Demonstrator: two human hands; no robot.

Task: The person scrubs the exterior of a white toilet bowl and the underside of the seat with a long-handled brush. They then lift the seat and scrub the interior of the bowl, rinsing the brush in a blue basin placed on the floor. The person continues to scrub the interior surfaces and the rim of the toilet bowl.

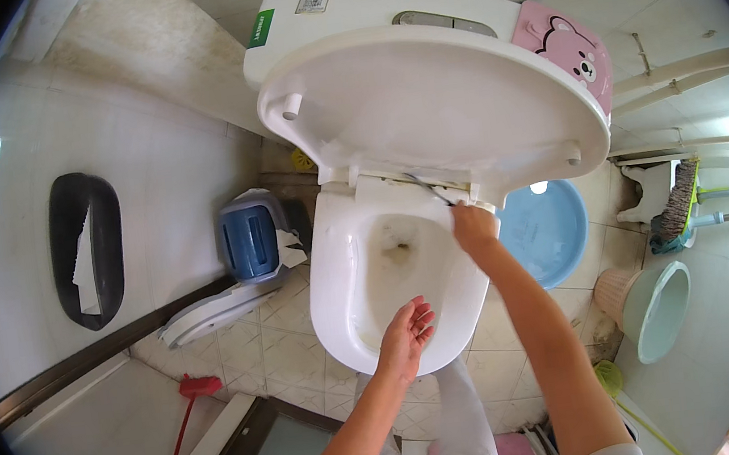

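Observation:
Before me is a white toilet bowl (337,284) with its lid (443,90) raised against the cistern (366,8). My right hand (474,225) is closed on a thin dark tool (429,188), whose kind I cannot tell. The tool's far end reaches over the rear ledge of the bowl, near the hinges, where brownish grime shows. Over the front part of the bowl is my left hand (409,333), palm partly up, fingers loosely curled and holding nothing. A small dark spot lies at the bottom of the bowl.
Right of the toilet stands a blue basin (544,234); farther right are a brush head (678,198), a white stool (650,188) and a pale green basin (657,312). On the left are a blue bin (250,242), a white curved seat-like part (213,315) and a red-headed brush (200,386).

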